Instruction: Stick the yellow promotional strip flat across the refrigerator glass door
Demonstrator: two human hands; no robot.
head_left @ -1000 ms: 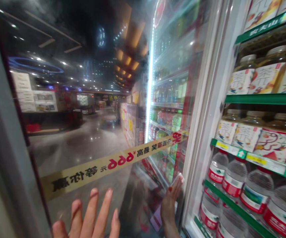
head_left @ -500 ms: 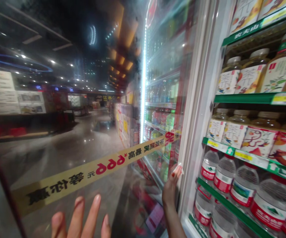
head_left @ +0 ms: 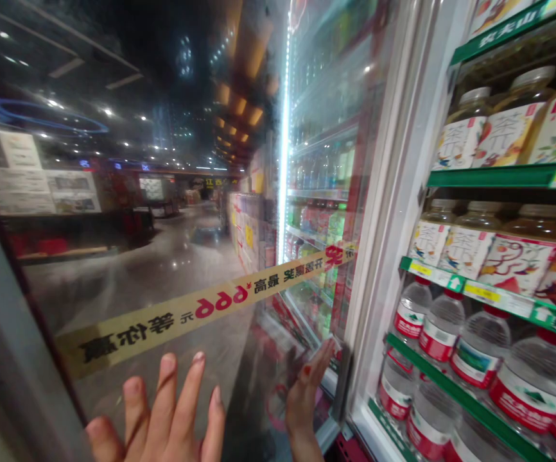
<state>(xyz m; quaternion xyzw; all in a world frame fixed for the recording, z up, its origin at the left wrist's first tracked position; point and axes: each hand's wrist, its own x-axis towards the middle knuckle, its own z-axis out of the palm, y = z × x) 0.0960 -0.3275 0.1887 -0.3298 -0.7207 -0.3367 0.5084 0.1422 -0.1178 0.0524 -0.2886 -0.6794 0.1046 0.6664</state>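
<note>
"Where is the left hand [head_left: 160, 423]?"

"Near, left of the middle, in front of the clear glass door [head_left: 239, 327]. Its back faces us and the fingers are spread. Whether the palm touches the glass, I can't tell."

"And the right hand [head_left: 304, 394]?"

"Also near, but farther right, at the lower right part of the pane. Its fingers look straight and pressed together, angled up and to the right, with a small, blurred white piece of cloth or paper [head_left: 336, 344] at their tips. Pinched or simply pressed flat, I can't tell."

"How much room between the hands?"

"A good stretch of glass. Above them, the long yellow strip with black and red lettering [head_left: 167, 319] slants across the pane, rising to the right. The left fingertips sit just below it."

"What bounds the door?"

"On the left, a blurred grey upright edge [head_left: 8, 301]. On the right, the tall white frame [head_left: 393, 173]; the right hand has little space before it."

"And past that frame?"

"Shelves with green front edges [head_left: 494, 176], bearing tea bottles with white printed labels [head_left: 463, 244] above clear, red-capped plastic bottles [head_left: 439, 330]."

"Through the glass?"

"A shiny grey floor [head_left: 186, 263] stretches far off, with a lit drinks cooler [head_left: 314, 199] on its right."
</note>
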